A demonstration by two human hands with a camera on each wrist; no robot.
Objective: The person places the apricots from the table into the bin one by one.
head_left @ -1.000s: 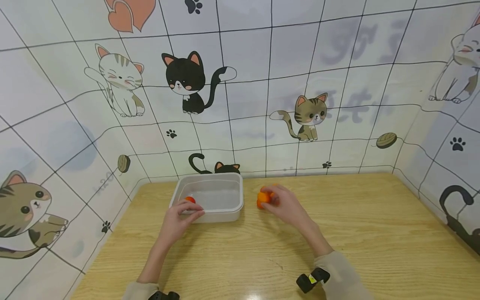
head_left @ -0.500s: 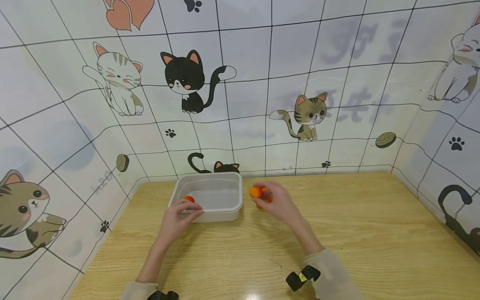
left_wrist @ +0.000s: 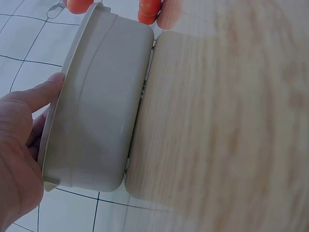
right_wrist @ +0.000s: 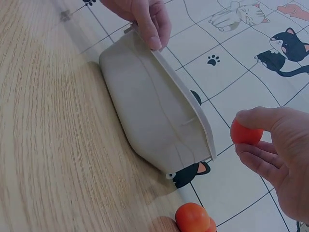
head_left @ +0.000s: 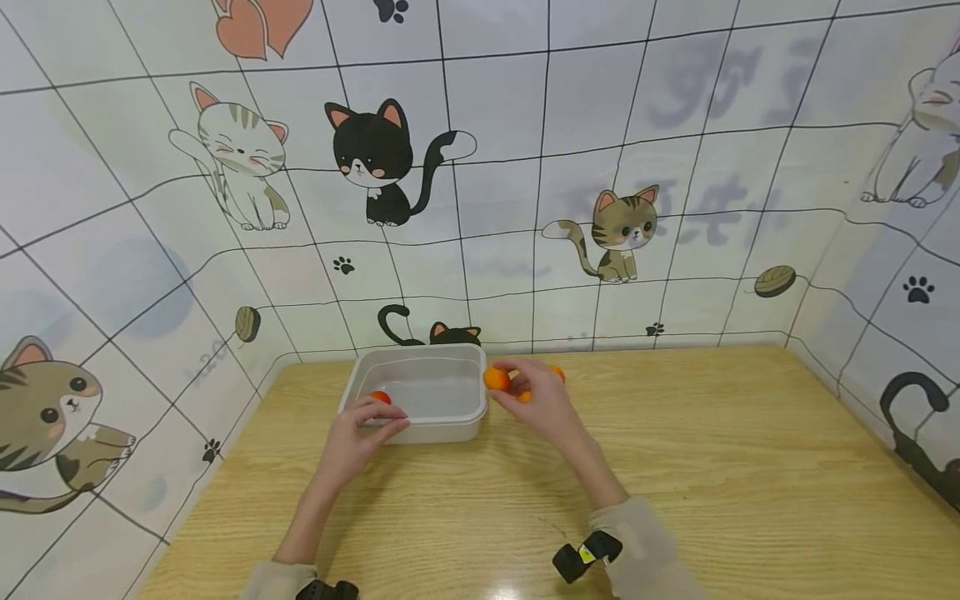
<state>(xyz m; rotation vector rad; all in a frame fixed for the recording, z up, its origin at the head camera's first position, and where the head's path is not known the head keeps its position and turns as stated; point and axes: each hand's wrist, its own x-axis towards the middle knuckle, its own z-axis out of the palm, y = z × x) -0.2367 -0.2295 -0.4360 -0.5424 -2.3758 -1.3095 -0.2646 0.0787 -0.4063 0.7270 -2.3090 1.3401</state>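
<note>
A pale, open plastic box point(head_left: 442, 432) stands on the table at the back, left of centre. My left hand point(head_left: 358, 439) pinches its near rim, thumb outside in the left wrist view. Inside the box, behind that hand, a red-orange ball point(head_left: 381, 397) partly shows. My right hand point(head_left: 546, 407) holds a small, smooth orange ball point(head_left: 496, 378) between thumb and fingers, raised beside the box's right rim. In the right wrist view this held ball point(right_wrist: 244, 132) looks redder. More orange balls point(head_left: 557, 373) sit on the table behind the right hand, partly hidden by it.
The wooden table point(head_left: 480, 508) reaches to a wall point(head_left: 510, 250) covered in a grid and cartoon cats. Loose balls point(right_wrist: 192, 217) lie close to the box's right end. A dark device point(head_left: 585, 557) is strapped at the right wrist.
My right hand has lifted an orange ball from the group and carried it left to the box's right rim. The left hand stays at the near rim.
</note>
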